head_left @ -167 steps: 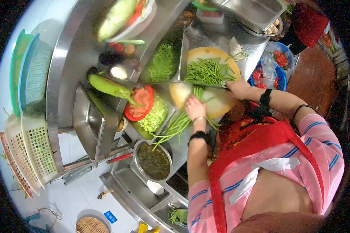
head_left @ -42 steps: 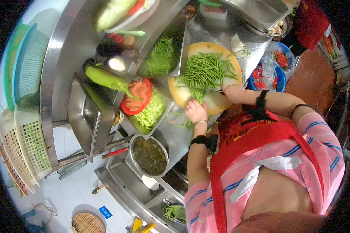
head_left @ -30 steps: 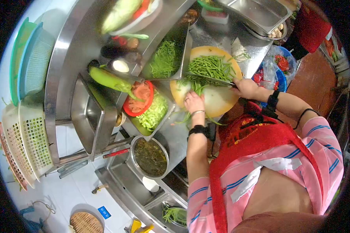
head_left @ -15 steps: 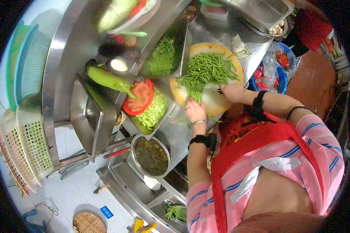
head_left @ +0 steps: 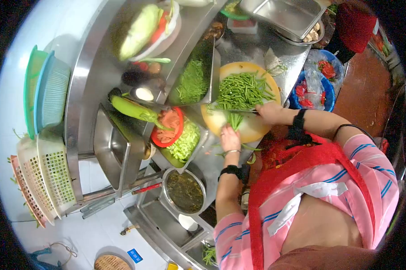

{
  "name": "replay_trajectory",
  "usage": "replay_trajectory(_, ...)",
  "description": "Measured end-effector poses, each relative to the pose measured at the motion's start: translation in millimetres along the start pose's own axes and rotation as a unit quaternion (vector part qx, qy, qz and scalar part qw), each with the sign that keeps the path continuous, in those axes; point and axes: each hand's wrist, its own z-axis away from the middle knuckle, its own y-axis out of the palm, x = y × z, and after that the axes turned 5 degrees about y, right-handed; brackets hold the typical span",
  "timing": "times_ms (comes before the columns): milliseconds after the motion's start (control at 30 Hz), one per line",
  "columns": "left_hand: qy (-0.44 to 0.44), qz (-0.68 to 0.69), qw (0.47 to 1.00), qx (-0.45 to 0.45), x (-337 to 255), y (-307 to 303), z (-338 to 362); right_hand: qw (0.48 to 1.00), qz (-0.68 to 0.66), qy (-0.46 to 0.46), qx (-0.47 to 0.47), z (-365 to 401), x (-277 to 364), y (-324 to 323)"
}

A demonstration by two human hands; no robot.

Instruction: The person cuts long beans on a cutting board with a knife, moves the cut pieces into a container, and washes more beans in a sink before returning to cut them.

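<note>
While I stood by, the person seemed midway through chopping. The right hand (head_left: 268,112) was closed round the handle of a knife (head_left: 233,110), whose blade lay across the round cutting board (head_left: 259,129). The left hand (head_left: 230,138), fingers curled and pressing down, pinned a bundle of long green beans (head_left: 234,120) at the board's 6 o'clock edge. Cut bean pieces (head_left: 243,90) were heaped from the blade up to 12 o'clock.

I judged that the next move called for feeding the bundle a little further under the blade, fingertips tucked back, before the knife dropped.

Room was tight. A steel tray of cut beans (head_left: 191,83) sat just beside the board at 10 o'clock, and a tray of shredded cabbage (head_left: 185,141) lay near 8 o'clock. The counter (head_left: 252,49) ended just past 3 o'clock, with a blue basin of red chillies (head_left: 315,85) beyond that edge. A few stray beans (head_left: 248,148) lay on the counter at 6 o'clock, and the heap left little bare board.
</note>
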Motion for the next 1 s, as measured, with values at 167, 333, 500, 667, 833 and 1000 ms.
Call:
replay_trajectory(167,-0.028,0.012,1.000,0.006,-10.4,3.1,-31.9,0.998,-0.034,0.032,-0.041,36.0,-23.4,-25.7)
replay_trajectory(333,-0.129,0.009,0.991,-0.028,-17.4,-17.7,-12.5,0.998,-0.037,-0.006,-0.042,44.2,-26.5,-22.0)
replay_trajectory(500,-0.129,-0.014,0.991,0.016,-22.7,-5.2,4.7,0.999,-0.007,-0.033,-0.019,37.5,-17.3,-3.9)
replay_trajectory(667,-0.090,-0.059,0.993,-0.049,-23.4,5.0,5.9,0.996,0.014,-0.045,-0.072,-6.2,-10.4,29.7)
replay_trajectory(833,-0.122,-0.036,0.992,-0.012,-14.9,3.5,-12.3,0.998,0.034,-0.048,-0.038,6.5,-17.8,3.8)
replay_trajectory(1000,-0.099,-0.016,0.995,0.001,-13.9,10.3,-37.3,0.997,0.022,0.041,-0.054,34.2,-32.3,-16.0)
